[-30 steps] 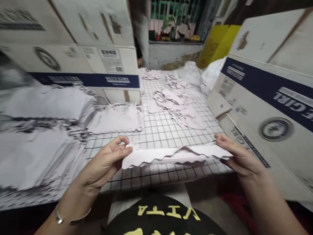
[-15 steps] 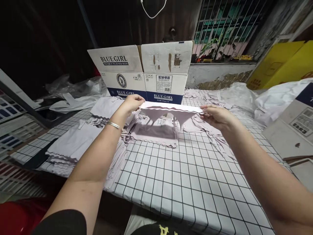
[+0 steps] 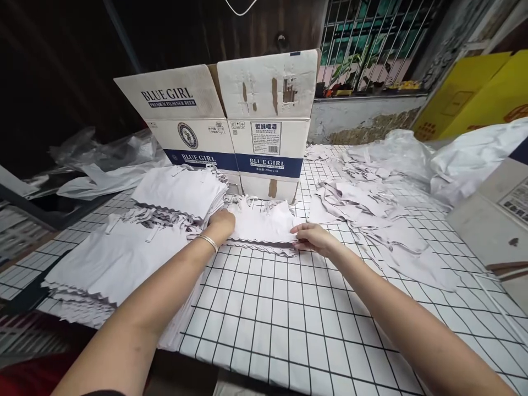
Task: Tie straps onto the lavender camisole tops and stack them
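A pale camisole [image 3: 262, 223] with thin straps and a wavy hem lies almost flat on another like it, just in front of the beer carton. My left hand [image 3: 223, 224] is closed at its left hem corner, the fingertips mostly hidden. At the right corner, my right hand [image 3: 312, 237] pinches the hem between thumb and fingers. Left of these, a neat pile of the same camisoles [image 3: 175, 190] sits close to my left hand, and a bigger pile [image 3: 119, 258] is nearer the table's left edge.
A white and blue beer carton [image 3: 268, 140] stands upright behind the camisoles. Loose, crumpled camisoles [image 3: 363, 203] are spread on the right of the checked tablecloth [image 3: 264, 308]. Plastic bags [image 3: 396, 151] lie at the back right, and another carton [image 3: 490, 203] borders the right side.
Both hands have come down and closer together, lowering the camisole from a stretched, raised position onto the one beneath. The view has shifted slightly.
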Motion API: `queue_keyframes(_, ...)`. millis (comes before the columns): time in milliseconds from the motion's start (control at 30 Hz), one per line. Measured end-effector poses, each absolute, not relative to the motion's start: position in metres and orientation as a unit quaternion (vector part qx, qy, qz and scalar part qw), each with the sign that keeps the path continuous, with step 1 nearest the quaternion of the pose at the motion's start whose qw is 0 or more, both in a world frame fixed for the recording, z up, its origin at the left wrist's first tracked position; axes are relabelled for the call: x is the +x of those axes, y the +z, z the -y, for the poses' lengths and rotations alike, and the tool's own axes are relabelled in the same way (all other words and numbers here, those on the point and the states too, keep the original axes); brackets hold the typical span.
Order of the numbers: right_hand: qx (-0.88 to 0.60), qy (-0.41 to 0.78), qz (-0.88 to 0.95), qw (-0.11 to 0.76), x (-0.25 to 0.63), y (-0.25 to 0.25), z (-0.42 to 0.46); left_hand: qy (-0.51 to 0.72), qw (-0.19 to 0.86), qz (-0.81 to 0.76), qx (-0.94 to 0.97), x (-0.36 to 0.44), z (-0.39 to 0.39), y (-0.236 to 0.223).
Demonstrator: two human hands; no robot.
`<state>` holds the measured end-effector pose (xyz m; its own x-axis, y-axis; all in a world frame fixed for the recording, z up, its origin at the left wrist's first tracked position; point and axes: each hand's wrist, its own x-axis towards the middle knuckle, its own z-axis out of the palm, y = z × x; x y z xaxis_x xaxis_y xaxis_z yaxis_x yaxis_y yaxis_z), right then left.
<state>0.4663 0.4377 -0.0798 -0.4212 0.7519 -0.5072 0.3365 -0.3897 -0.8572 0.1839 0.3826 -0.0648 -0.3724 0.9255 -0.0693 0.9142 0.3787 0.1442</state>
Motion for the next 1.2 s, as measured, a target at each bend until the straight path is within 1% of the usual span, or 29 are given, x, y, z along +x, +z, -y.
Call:
queue_keyframes(33, -0.517, 0.611, 0.584, 0.133, 0.467, -0.078, -0.435, 0.019, 0.065, -0.841, 0.536, 0.184, -0.383, -0.064)
queue_keyframes(100, -0.517, 0.441, 0.725, 0.113, 0.464, -0.079, -0.429, -0.004, 0.054, -0.855, 0.516, 0.189, -0.382, -0.062)
queue_keyframes(167, -0.462, 0.240, 0.842, 0.142, 0.458, -0.086, -0.421, 0.001, 0.031, -0.843, 0.537, 0.199, -0.380, -0.064)
queue_keyframes(200, -0.415, 0.169, 0.881, 0.156, 0.454, -0.091, -0.416, 0.012, 0.019, -0.832, 0.555, 0.204, -0.378, -0.066)
queue_keyframes(233, -0.367, 0.129, 0.908, 0.155, 0.450, -0.097, -0.411, 0.026, 0.014, -0.822, 0.569, 0.208, -0.377, -0.071)
queue_keyframes(267, -0.326, 0.118, 0.928, 0.138, 0.445, -0.104, -0.407, 0.039, 0.020, -0.818, 0.573, 0.209, -0.375, -0.078)
queue_keyframes(333, -0.290, 0.150, 0.942, 0.075, 0.439, -0.117, -0.404, 0.058, 0.055, -0.829, 0.554, 0.206, -0.372, -0.096)
queue_keyframes(367, -0.281, 0.170, 0.943, 0.058, 0.438, -0.122, -0.406, 0.057, 0.072, -0.840, 0.535, 0.202, -0.372, -0.106)
queue_keyframes(400, -0.271, 0.193, 0.941, 0.054, 0.441, -0.126, -0.411, 0.058, 0.066, -0.842, 0.531, 0.198, -0.374, -0.115)
queue_keyframes(433, -0.269, 0.213, 0.937, 0.071, 0.446, -0.128, -0.419, 0.054, 0.064, -0.842, 0.534, 0.195, -0.375, -0.122)
queue_keyframes(500, -0.315, 0.229, 0.908, 0.156, 0.466, -0.126, -0.444, 0.042, 0.031, -0.833, 0.551, 0.197, -0.378, -0.126)
queue_keyframes(600, -0.523, 0.176, 0.776, 0.306, 0.512, -0.113, -0.497, 0.061, -0.052, -0.793, 0.604, 0.229, -0.381, -0.108)
queue_keyframes(667, -0.630, 0.127, 0.684, 0.345, 0.545, -0.103, -0.535, 0.097, -0.066, -0.756, 0.644, 0.265, -0.388, -0.091)
queue_keyframes(733, -0.672, 0.128, 0.629, 0.368, 0.572, -0.095, -0.567, 0.129, -0.035, -0.717, 0.684, 0.304, -0.399, -0.079)
queue_keyframes(833, -0.668, 0.202, 0.595, 0.397, 0.602, -0.084, -0.598, 0.163, 0.025, -0.658, 0.735, 0.353, -0.422, -0.075)
queue_keyframes(933, -0.645, 0.270, 0.579, 0.419, 0.621, -0.072, -0.611, 0.192, 0.093, -0.619, 0.756, 0.382, -0.443, -0.079)
queue_keyframes(1100, -0.571, 0.382, 0.558, 0.465, 0.645, -0.036, -0.597, 0.272, 0.218, -0.579, 0.737, 0.412, -0.465, -0.070)
queue_keyframes(1200, -0.516, 0.452, 0.565, 0.459, 0.657, -0.003, -0.566, 0.363, 0.254, -0.543, 0.714, 0.435, -0.467, -0.052)
